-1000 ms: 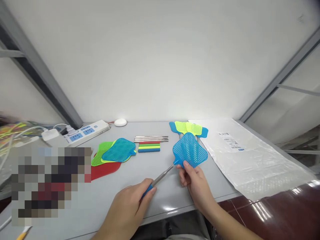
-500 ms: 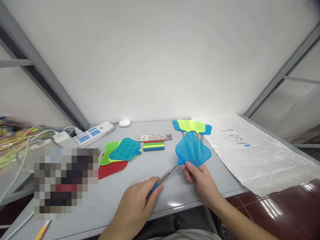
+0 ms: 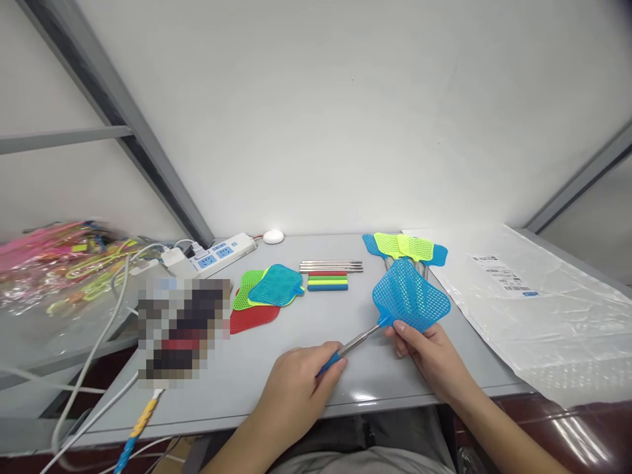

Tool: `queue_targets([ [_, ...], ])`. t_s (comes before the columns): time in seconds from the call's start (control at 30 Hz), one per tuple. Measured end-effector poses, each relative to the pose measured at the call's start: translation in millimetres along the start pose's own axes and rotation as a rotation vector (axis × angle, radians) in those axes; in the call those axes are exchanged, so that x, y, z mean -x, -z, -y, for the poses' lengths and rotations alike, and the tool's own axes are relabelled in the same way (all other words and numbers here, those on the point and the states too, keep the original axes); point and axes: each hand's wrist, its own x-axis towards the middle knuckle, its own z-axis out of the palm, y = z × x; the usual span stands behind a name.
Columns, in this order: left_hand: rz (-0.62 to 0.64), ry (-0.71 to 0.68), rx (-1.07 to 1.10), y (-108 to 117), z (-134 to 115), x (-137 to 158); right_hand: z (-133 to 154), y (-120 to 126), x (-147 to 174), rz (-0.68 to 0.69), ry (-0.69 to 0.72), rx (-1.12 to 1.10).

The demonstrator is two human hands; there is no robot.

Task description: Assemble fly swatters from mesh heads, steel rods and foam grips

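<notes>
A fly swatter [image 3: 411,293] with a blue perforated head and a metal rod spans both hands above the near part of the table. My left hand [image 3: 307,378] is closed around its blue handle grip. Thumb and fingers of my right hand [image 3: 429,352] pinch the lower edge of the head. Behind it lie several other swatters [image 3: 415,247] with yellow and blue heads, their rods partly hidden. Left of centre, loose swatter heads [image 3: 276,285] in blue, yellow, green and red overlap. Metal rods [image 3: 330,266] and coloured grip tubes [image 3: 328,282] lie in neat rows between.
A white plastic mailing bag [image 3: 523,309] with a label covers the table's right side. On the left are a power strip [image 3: 222,255], a pixelated dark object [image 3: 185,332], cables and bagged colourful items [image 3: 74,270]. A white rounded device [image 3: 273,236] sits by the wall.
The view has turned left, so everything appears further right. Both hands keep the same hold on the blue fly swatter.
</notes>
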Motion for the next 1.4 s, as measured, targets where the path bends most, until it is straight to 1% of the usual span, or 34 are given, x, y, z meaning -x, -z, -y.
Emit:
queue_targets([
  [0.07, 0.015, -0.013, 0.006, 0.0, 0.3, 0.0, -0.9, 6.2, 0.0, 0.028, -0.003, -0.005],
  [0.17, 0.02, -0.018, 0.012, 0.6, 0.0, -0.5, 1.7, 10.6, 0.1, 0.097, -0.051, 0.0],
  [0.33, 0.039, 0.012, 0.035, 2.3, -1.7, -0.6, 12.0, 7.8, -0.3, 0.262, -0.089, 0.04],
  [0.47, 0.07, 0.063, 0.062, 7.7, -5.3, -0.1, 15.4, 4.9, 1.1, 0.333, -0.135, 0.043],
  [0.53, 0.098, 0.087, 0.131, 13.3, -8.3, -0.6, 17.4, 3.3, 2.2, 0.369, -0.158, 0.053],
  [0.63, 0.171, 0.132, 0.359, 23.2, -11.7, -2.5, 24.4, -0.1, 3.7, 0.404, -0.133, 0.099],
  [0.7, 0.29, 0.183, 0.606, 28.4, -11.9, -4.4, 30.7, -2.5, 4.9, 0.414, -0.084, 0.115],
  [0.8, 0.524, 0.248, 1.008, 30.6, -10.7, -7.5, 38.8, -5.2, 8.4, 0.449, -0.028, 0.113],
  [0.87, 0.616, 0.271, 1.176, 28.0, -11.1, -9.4, 42.4, -5.7, 11.3, 0.449, -0.007, 0.15],
  [0.9, 0.631, 0.282, 1.215, 25.9, -11.9, -10.3, 43.6, -5.5, 12.4, 0.432, 0.003, 0.18],
  [0.97, 0.61, 0.298, 1.23, 21.5, -14.0, -12.0, 44.3, -4.1, 13.6, 0.4, 0.009, 0.244],
  [1.03, 0.575, 0.293, 1.203, 18.6, -15.1, -13.3, 41.8, -1.6, 12.9, 0.404, -0.03, 0.263],
  [1.1, 0.555, 0.266, 1.16, 18.7, -14.0, -13.8, 35.7, 0.4, 10.4, 0.423, -0.098, 0.181],
  [1.13, 0.549, 0.248, 1.131, 19.7, -12.7, -13.5, 31.9, 0.5, 8.4, 0.409, -0.119, 0.1],
  [1.17, 0.539, 0.228, 1.095, 21.1, -11.1, -13.0, 28.3, -0.2, 6.3, 0.363, -0.123, 0.006],
  [1.23, 0.508, 0.192, 1.012, 23.7, -8.2, -11.1, 23.7, -4.5, 1.5, 0.187, -0.101, -0.157],
  [1.27, 0.493, 0.176, 0.97, 24.2, -7.4, -10.2, 23.5, -7.9, -0.7, 0.098, -0.09, -0.205],
  [1.3, 0.473, 0.162, 0.932, 24.0, -7.1, -9.3, 24.7, -11.9, -2.9, 0.037, -0.086, -0.231],
  [1.33, 0.449, 0.152, 0.896, 23.1, -7.4, -8.7, 27.2, -16.1, -4.9, 0.012, -0.081, -0.237],
  [1.4, 0.396, 0.148, 0.834, 19.6, -9.2, -8.1, 34.4, -23.9, -8.6, 0.059, -0.057, -0.195],
])
